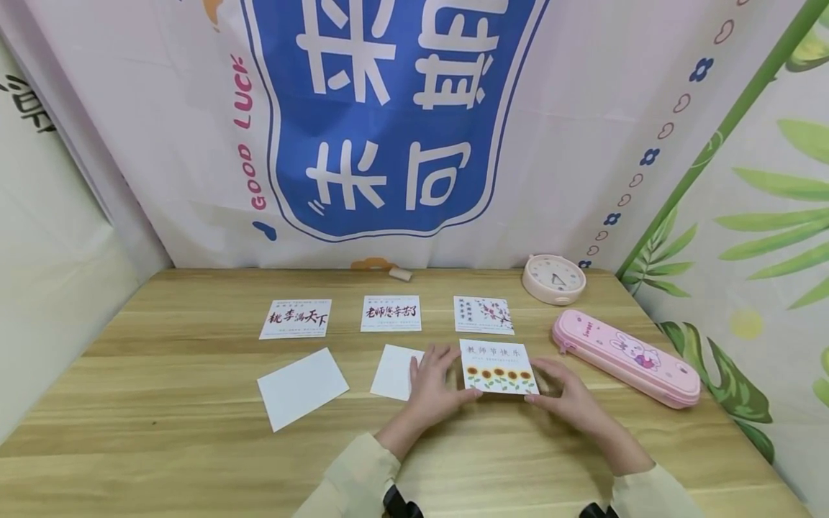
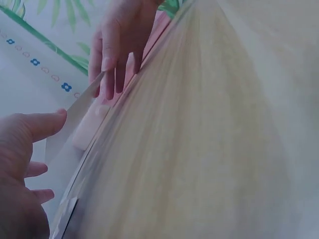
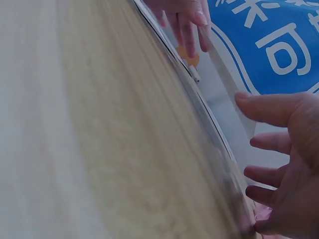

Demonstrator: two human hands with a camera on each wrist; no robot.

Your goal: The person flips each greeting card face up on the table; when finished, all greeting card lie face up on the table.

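A white card with a row of sunflowers and Chinese writing [image 1: 499, 365] is held above the table, its near edge raised, between both hands. My left hand [image 1: 432, 385] pinches its left side, thumb at the near corner. On the opposite side, my right hand [image 1: 573, 400] grips the right edge between thumb and fingers. Each wrist view shows the card from below as a thin tilted sheet [image 3: 227, 82]. Partly behind the left hand lies a blank white card [image 1: 391, 368]; another blank card [image 1: 303, 388] lies askew farther left.
Behind are three printed cards in a row: a left one [image 1: 294, 319], a middle one [image 1: 391, 314] and a blossom card [image 1: 484, 315]. A pink pencil case [image 1: 624, 358] and round clock [image 1: 553, 279] stand at right. A small pale cylinder [image 1: 401, 274] lies by the backdrop.
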